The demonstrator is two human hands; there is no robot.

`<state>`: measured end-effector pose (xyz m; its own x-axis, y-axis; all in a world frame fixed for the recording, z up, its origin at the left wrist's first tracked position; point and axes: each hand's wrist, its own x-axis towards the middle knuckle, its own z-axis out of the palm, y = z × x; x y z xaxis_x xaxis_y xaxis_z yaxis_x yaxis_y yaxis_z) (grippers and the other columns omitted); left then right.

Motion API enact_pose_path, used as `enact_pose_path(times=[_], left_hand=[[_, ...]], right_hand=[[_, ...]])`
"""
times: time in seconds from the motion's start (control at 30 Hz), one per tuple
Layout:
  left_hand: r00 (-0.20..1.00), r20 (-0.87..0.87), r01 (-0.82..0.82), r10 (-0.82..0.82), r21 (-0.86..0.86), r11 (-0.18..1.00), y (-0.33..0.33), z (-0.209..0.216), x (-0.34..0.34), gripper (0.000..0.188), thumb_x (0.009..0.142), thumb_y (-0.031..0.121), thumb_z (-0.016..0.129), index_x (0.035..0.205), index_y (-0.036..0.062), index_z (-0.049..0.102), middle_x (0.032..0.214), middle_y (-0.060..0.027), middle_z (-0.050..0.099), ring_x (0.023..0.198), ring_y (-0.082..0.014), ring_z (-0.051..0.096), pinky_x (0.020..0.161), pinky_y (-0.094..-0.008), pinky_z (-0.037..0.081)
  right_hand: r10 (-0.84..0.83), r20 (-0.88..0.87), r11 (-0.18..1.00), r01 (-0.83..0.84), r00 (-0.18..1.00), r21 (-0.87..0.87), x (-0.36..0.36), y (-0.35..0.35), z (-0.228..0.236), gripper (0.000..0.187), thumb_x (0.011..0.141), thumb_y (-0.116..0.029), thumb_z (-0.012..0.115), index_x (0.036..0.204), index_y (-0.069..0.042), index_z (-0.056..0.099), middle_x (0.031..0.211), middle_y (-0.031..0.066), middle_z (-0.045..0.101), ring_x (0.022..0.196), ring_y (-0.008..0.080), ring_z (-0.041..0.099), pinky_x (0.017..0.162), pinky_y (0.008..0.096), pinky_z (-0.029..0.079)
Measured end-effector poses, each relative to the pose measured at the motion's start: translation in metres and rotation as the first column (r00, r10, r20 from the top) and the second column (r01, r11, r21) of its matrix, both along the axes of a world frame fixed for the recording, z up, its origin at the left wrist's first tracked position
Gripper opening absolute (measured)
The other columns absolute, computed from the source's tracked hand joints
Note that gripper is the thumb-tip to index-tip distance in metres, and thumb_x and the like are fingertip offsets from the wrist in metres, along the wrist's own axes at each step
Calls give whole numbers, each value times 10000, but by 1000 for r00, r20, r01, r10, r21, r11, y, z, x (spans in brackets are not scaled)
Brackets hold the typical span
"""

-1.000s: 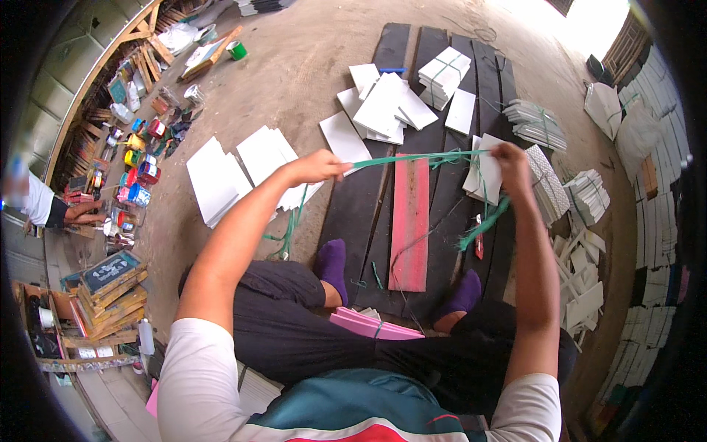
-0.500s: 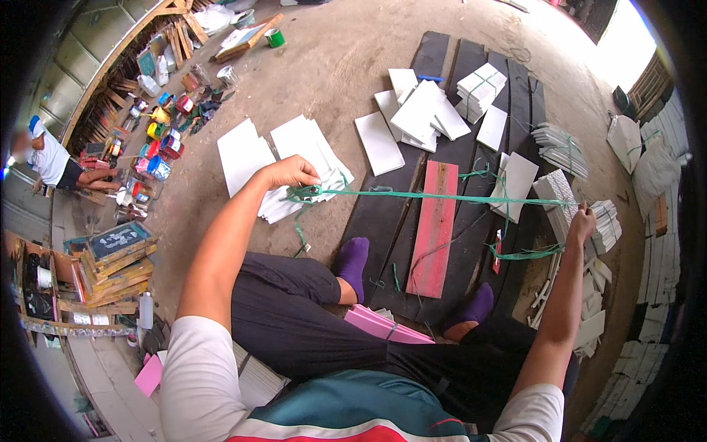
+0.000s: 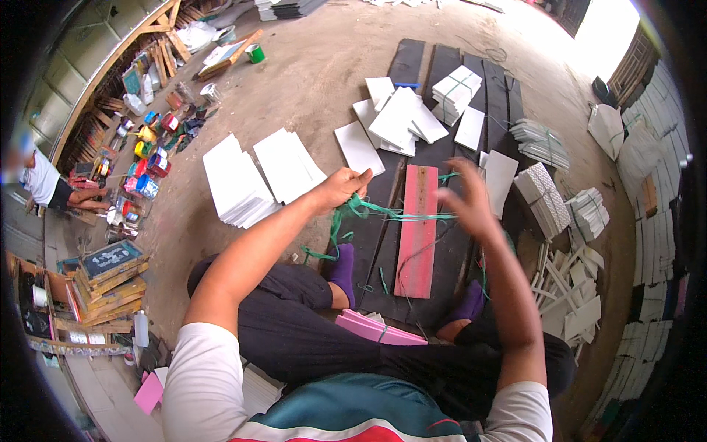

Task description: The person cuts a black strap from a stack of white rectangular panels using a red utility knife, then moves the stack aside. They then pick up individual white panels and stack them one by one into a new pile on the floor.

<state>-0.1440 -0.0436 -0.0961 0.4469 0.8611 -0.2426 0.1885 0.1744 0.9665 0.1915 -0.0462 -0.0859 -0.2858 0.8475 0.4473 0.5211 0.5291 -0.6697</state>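
1. While the person sits on it, the bare dirt floor [image 3: 309, 81] stretches wide and open toward the far edge, with clutter only along its left rim.
2. Dark planks [image 3: 442, 96] run away from the lap, their near ends between two purple-socked feet.
3. White tile stacks [image 3: 236, 184] lie left of the planks; looser white tiles [image 3: 401, 118] spread across the planks' far half, and bundles crowd the right edge.
4. A pink board [image 3: 417, 228] lies lengthwise on the planks, between the hands.
5. Left hand [image 3: 342, 188], its grip pinched together on the green strap [image 3: 390, 214], sits at the planks' left edge.
6. Right hand [image 3: 465, 202] is blurred above the board's right edge; its fingers look spread, and I cannot tell whether they hold the strap, which runs across the board from the left hand to it.
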Motion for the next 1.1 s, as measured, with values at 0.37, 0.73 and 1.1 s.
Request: enact_pose_path(times=[0.37, 0.73, 1.1], left_hand=[[964, 214, -173, 157, 61, 983, -7, -29, 21, 626, 991, 666, 486, 765, 85, 554, 756, 2, 583, 717, -73, 536, 659, -249, 441], [929, -251, 347, -271, 348, 871, -11, -9, 24, 258, 950, 222, 730, 1107, 22, 692, 962, -28, 668, 909, -115, 614, 831, -300, 499], [899, -437, 172, 30, 417, 893, -10, 9, -7, 247, 979, 282, 652, 1094, 63, 660, 835, -116, 726, 775, -229, 692, 719, -383, 519]], right_hand=[[175, -275, 756, -308, 945, -577, -74, -39, -24, 293, 1013, -249, 672, 896, 19, 654, 730, -22, 525, 738, 76, 457, 643, 289, 415], [80, -309, 846, -228, 948, -482, -58, -18, -19, 389, 1011, -336, 649, 936, 42, 704, 717, 88, 641, 717, 122, 566, 656, 343, 480], [-514, -123, 838, 467, 849, -280, 33, 31, -39, 295, 1008, -225, 659, 889, 43, 693, 713, 35, 622, 694, 91, 501, 624, 308, 412]])
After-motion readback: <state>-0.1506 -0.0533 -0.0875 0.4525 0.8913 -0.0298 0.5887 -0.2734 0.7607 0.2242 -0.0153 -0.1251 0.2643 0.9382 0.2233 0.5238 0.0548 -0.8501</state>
